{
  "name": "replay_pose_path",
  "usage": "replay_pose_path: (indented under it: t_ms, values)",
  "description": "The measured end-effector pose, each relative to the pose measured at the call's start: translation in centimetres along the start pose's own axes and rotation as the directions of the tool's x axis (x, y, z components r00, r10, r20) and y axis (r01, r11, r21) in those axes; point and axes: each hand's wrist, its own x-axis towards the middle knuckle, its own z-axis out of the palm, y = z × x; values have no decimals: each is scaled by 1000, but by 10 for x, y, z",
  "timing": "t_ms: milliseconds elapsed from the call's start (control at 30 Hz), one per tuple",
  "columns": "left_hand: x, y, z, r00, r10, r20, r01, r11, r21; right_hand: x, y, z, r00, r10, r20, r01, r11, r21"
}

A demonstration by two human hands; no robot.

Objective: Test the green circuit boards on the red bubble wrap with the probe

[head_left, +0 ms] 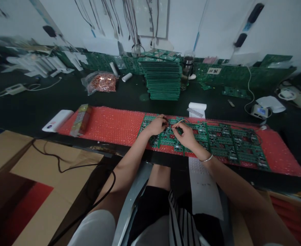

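Observation:
Several green circuit boards [220, 140] lie side by side on a strip of red bubble wrap [114, 124]. Over the boards at the left end, my left hand [158, 125] has its fingers curled and pressed together at the tips; what they hold, if anything, is too small to make out. Close to its right, my right hand [186, 136] pinches a thin yellowish wire [182, 121] just above the boards. That wire trails away to the right across their top edge. The two hands are apart by a small gap.
Behind the boards rises a tall stack of green circuit boards [163, 78], with a bottle [187, 68] beside it. A bag of copper-coloured parts [103, 82], a yellowish box [81, 120], a white case [57, 120] and a small device with a display [260, 111] also occupy the bench.

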Motion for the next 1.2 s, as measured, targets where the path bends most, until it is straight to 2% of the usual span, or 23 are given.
replay_pose_path:
  t_ms: [267, 433, 533, 633, 800, 900, 1067, 1200]
  values:
    - [-2, 7, 4, 999, 15, -29, -14, 1000, 26, 0, 1, 2, 1000, -12, -20, 13, 1000, 7]
    - [-15, 13, 4, 993, -26, -111, 29, 999, 19, 0, 4, 1, 996, 80, -27, -78, 993, 93]
    - [-32, 21, 7, 994, 55, -90, -40, 986, 163, 7, 8, -3, 988, 153, -31, -147, 980, 135]
    - [-46, 30, 12, 997, 66, -40, -50, 945, 324, 27, 12, -2, 989, 145, -23, -140, 981, 138]
    - [-53, 39, 20, 999, 8, -40, 7, 934, 358, 73, 16, 24, 986, 164, -10, -164, 986, -15]
    - [-61, 40, 19, 996, -17, -86, 49, 922, 385, 93, 18, 46, 994, 112, 20, -108, 985, -136]
    - [-88, 38, 14, 985, -110, -130, 159, 866, 473, 104, 25, 68, 996, -1, 94, 27, 962, -273]
    - [-97, 36, 14, 984, -123, -126, 169, 860, 482, 103, 30, 74, 990, -26, 140, 67, 952, -298]
